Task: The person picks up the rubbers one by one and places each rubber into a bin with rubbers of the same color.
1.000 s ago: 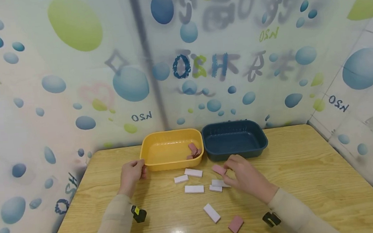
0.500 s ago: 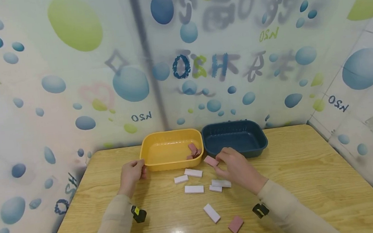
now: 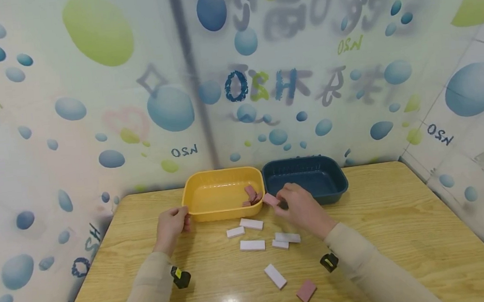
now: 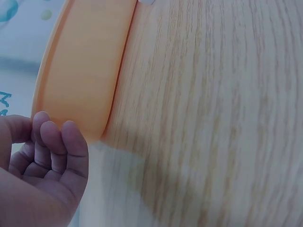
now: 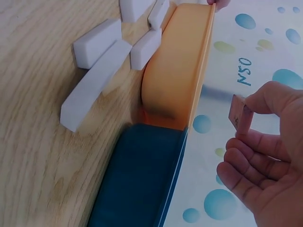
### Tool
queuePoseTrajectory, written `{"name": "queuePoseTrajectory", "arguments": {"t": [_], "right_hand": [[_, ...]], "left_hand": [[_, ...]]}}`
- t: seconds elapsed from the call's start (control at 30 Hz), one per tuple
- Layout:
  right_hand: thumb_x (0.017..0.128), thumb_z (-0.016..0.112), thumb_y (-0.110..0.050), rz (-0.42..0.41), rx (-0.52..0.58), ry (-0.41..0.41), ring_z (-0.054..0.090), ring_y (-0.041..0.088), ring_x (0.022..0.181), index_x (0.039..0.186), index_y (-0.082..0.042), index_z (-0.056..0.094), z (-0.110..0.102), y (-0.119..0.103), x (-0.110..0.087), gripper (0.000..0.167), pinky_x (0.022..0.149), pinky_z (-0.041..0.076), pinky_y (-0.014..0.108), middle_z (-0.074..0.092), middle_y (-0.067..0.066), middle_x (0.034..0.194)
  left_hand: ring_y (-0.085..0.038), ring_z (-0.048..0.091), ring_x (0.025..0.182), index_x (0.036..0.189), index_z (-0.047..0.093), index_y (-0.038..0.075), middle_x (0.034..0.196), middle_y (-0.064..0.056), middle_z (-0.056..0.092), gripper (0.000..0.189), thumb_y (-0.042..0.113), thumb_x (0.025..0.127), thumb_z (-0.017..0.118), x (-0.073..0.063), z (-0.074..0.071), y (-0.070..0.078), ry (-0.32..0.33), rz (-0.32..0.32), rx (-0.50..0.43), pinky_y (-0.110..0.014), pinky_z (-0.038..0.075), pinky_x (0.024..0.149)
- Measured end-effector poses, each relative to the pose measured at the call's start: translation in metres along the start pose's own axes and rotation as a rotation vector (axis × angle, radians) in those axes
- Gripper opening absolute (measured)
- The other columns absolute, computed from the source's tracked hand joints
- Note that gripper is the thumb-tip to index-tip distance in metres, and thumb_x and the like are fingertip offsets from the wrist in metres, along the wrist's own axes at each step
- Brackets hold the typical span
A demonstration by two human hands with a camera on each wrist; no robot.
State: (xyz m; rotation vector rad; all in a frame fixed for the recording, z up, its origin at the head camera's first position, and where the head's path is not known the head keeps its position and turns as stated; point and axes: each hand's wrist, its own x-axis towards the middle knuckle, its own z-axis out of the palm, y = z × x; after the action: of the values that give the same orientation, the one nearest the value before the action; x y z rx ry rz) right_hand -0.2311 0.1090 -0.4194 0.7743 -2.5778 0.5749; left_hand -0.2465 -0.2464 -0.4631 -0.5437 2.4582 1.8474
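Observation:
My right hand pinches a pink block between thumb and forefinger, with the other fingers loosely bent. It holds the block in the air where the two basins meet. At the left, my left hand grips the corner rim of the yellow basin, thumb on one side and fingertips on the other. Several pink blocks lie in that basin's right end. Against its right side stands a dark blue basin, partly hidden behind my right hand.
Several white blocks lie scattered on the wooden table before the basins, two of them overlapping. One more pink block lies near the front. A patterned wall covering rises right behind the basins.
My right hand has moved up and left with the pink block, from above the white blocks to the basins' adjoining rims. My left hand has stayed on the yellow basin.

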Motion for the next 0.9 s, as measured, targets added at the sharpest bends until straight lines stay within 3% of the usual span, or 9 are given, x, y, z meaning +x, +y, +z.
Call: {"name": "queuePoseTrajectory", "arguments": {"t": [0.6, 0.9], "right_hand": [[0.089, 0.077, -0.017, 0.096, -0.001, -0.097, 0.053, 0.018, 0.076, 0.087, -0.003, 0.073, 0.008, 0.003, 0.024, 0.014, 0.072, 0.055, 0.034, 0.059, 0.005, 0.084], [0.090, 0.076, -0.016, 0.087, 0.010, -0.119, 0.051, 0.021, 0.073, 0.085, 0.000, 0.072, 0.012, 0.008, 0.039, 0.017, 0.068, 0.052, 0.036, 0.055, 0.006, 0.081]], "left_hand": [[-0.014, 0.062, 0.065, 0.105, 0.067, -0.008, 0.075, -0.005, 0.063, 0.035, 0.023, 0.108, 0.051, 0.002, 0.001, -0.002, 0.010, -0.011, 0.003, -0.028, 0.058, 0.064], [-0.013, 0.061, 0.064, 0.105, 0.066, -0.008, 0.075, -0.005, 0.063, 0.035, 0.023, 0.108, 0.050, 0.003, 0.000, -0.001, 0.004, -0.006, 0.014, -0.027, 0.057, 0.063]]}}
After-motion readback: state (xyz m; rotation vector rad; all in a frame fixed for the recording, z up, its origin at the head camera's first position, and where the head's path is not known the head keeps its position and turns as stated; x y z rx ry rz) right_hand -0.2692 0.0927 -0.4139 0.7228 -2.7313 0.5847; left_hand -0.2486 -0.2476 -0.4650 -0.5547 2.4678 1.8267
